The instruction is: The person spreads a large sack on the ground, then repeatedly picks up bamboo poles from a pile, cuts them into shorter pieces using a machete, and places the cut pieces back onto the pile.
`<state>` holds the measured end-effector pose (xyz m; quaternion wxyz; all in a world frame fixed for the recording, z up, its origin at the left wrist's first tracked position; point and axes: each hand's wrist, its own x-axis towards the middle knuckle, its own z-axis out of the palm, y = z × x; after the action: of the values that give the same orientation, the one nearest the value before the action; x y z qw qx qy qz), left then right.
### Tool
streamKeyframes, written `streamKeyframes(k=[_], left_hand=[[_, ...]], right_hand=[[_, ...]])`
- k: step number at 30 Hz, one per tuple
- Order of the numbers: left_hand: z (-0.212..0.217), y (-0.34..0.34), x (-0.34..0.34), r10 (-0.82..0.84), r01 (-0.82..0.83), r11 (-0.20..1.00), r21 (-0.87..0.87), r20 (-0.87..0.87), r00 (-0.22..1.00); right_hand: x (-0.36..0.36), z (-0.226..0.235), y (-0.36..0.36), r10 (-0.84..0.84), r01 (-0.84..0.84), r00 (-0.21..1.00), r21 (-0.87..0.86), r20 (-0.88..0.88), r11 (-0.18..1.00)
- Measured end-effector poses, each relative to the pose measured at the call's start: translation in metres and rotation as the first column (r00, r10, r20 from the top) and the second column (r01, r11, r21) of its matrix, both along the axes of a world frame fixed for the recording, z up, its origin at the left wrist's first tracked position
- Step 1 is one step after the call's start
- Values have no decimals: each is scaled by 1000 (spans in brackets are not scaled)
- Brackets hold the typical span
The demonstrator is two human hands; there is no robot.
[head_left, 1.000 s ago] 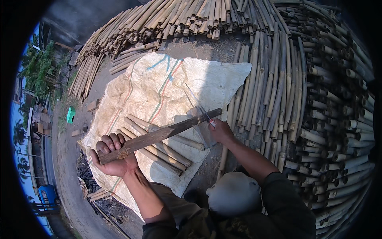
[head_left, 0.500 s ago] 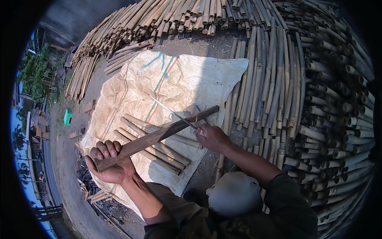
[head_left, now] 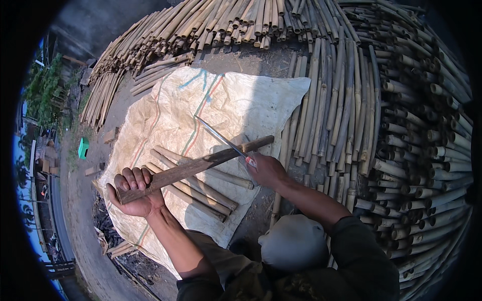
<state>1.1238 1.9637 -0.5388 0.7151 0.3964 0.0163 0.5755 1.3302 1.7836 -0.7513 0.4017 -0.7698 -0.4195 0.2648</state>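
Observation:
My left hand [head_left: 135,193] is wrapped round the near end of a dark brown bamboo piece [head_left: 196,169], which slants up to the right across my front. My right hand [head_left: 266,170] grips a long, thin-bladed knife [head_left: 221,138] by its handle, partly hidden in the fist. The shiny blade points up and left and crosses the bamboo near its far end; whether the edge touches it I cannot tell. Several shorter, lighter bamboo pieces [head_left: 201,198] lie below on a pale woven sheet [head_left: 170,105] with coloured stripes.
Long bamboo poles [head_left: 331,100] lie side by side at the right, with a dense stack [head_left: 422,150] beyond them. Another bamboo pile [head_left: 221,25] runs along the back. A green container [head_left: 83,148] stands at the far left. Near my lap is a rounded grey thing [head_left: 293,243].
The knife blade has turned and shows a broader side, its tip slightly to the right. Both hands and the bamboo have shifted only a little in the picture.

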Motion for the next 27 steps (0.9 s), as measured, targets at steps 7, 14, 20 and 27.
streamKeyframes(k=[7, 14, 20, 27], left_hand=[[0, -4, 3, 3, -2, 1000, 21, -32, 999], [0, 1, 10, -5, 7, 998, 65, -33, 999], [-75, -13, 50, 417, -405, 908, 105, -301, 858], [-87, -17, 67, 357, -375, 922, 93, -575, 736]], right_hand=[[10, -8, -14, -136, 134, 991, -224, 9, 965], [8, -28, -30, -138, 136, 990, -278, 12, 951], [38, -71, -78, -327, 297, 944, -515, 34, 804], [25, -45, -84, -162, 244, 915, -188, 369, 951]])
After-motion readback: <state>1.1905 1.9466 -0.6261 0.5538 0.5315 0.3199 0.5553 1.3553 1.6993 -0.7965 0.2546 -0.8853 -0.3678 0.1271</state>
